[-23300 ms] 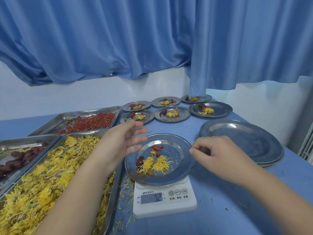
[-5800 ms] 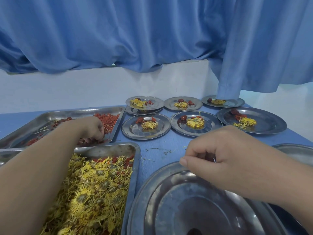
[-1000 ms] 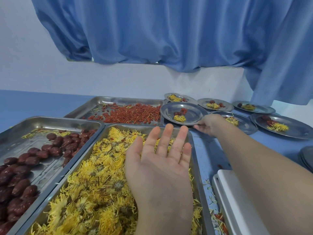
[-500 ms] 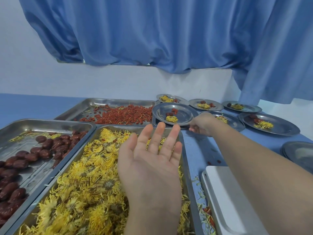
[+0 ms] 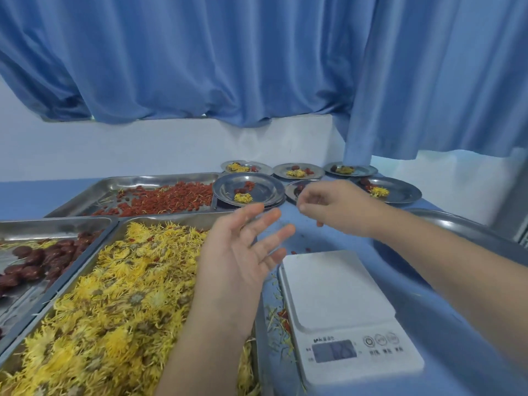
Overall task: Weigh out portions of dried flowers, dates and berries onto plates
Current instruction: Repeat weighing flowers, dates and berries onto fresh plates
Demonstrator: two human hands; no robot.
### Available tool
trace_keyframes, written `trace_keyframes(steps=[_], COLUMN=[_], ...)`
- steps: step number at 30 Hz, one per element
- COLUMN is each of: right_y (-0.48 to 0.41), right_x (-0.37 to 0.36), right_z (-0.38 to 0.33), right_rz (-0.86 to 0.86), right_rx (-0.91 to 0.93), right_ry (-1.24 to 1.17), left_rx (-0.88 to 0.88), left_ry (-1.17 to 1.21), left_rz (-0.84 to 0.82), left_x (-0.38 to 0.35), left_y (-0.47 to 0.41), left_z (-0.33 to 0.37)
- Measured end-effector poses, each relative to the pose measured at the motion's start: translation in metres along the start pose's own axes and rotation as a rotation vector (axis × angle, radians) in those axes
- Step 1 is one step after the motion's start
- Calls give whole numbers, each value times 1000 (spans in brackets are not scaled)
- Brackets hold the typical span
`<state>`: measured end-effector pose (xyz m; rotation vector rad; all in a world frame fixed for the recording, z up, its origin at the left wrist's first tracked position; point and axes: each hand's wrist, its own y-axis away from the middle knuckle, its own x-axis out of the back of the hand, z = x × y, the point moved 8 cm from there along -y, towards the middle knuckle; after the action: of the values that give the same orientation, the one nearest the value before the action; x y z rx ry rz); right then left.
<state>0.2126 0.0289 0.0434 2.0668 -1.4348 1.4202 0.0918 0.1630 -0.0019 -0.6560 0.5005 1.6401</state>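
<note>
Flowers (image 5: 114, 295), dried and yellow, fill the nearest tray (image 5: 177, 217), whose long side runs away from us. Dates (image 5: 37, 261) lie in the tray to its left, and berries (image 5: 171, 198) in the one behind. Beyond, small plates (image 5: 281, 169) each carry a little of all three; the closest plate (image 5: 265, 187) sits level just beside the berry tray. Our left hand (image 5: 243, 252) hovers palm up over the flowers, fingers spread, holding nothing. Our right hand (image 5: 334, 207) hangs curled before the plates; we cannot tell whether it pinches anything. A white scale (image 5: 343, 295) sits on the tabletop (image 5: 428, 324).
</note>
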Motion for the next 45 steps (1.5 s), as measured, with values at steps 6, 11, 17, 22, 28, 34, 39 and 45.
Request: trace_keyframes(steps=[6,11,17,22,28,34,39,45], right_y=[92,123,128,134,132,134,133,135], right_x=[39,55,55,49,50,53,56,58], right_z=[22,78,120,123,118,115,107,100], right_rz=[120,213,70,7,93,204,300,334], right_rx=[68,-74,-322,-371,-373,-381,-304,-262], right_ry=[10,180,467,467,577,616,693,567], left_rx=[13,9,-5,-12,-17,-15,-6,6], left_ry=[-60,-145,-394,-507,-515,-513,-523,-526], left_rz=[-26,-29,-19,34,103,94,86,74], left_x=[0,1,0,7,17,20,23,23], left_y=[5,4,4,4,1,-1,-3,-4], left_z=[-5,-9,-14,-16,-12,-13,-15,-17])
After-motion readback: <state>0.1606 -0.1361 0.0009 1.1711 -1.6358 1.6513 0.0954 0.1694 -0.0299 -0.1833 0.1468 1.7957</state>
